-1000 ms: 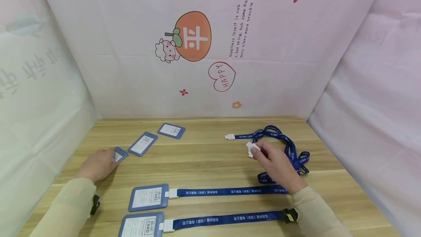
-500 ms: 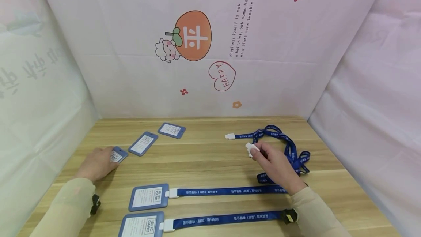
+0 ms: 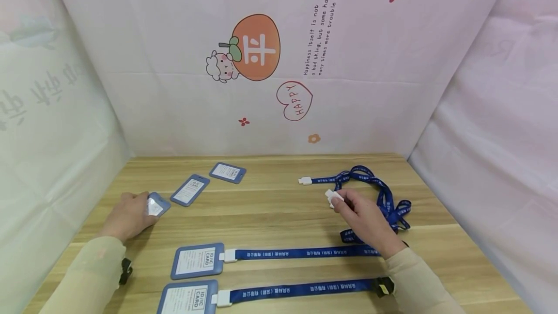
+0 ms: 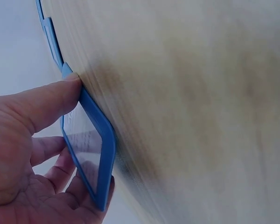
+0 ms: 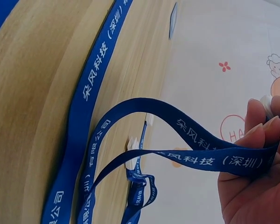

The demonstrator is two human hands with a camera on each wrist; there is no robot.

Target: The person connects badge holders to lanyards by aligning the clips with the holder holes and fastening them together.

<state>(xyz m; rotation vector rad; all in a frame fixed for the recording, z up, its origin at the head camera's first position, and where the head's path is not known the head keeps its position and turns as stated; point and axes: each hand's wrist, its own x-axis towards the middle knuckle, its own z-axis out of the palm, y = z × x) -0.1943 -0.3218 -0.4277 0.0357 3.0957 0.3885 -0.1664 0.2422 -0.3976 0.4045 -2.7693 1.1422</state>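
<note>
My left hand (image 3: 126, 217) grips a blue-framed ID badge holder (image 3: 158, 204) by its edges at the left of the table. In the left wrist view the thumb (image 4: 53, 100) lies on one long edge and the fingers curl under the other, with the badge holder (image 4: 107, 135) tilted up on its side. Farther right, my right hand (image 3: 368, 219) pinches the white clip (image 3: 333, 197) of a blue lanyard. The right wrist view has the printed strap (image 5: 224, 159) looping out of the curled fingers.
Two loose badge holders (image 3: 190, 190) (image 3: 227, 172) lie beyond the left hand. Two badges with lanyards attached (image 3: 198, 261) (image 3: 188, 298) lie in front, straps stretched right. Another lanyard (image 3: 385, 193) lies in loops behind the right hand, its white clip (image 3: 304, 180) pointing left. White cloth walls surround the table.
The badge holder in my left hand has tilted up slightly, and glare now covers its card. My right hand and the clip have barely moved.
</note>
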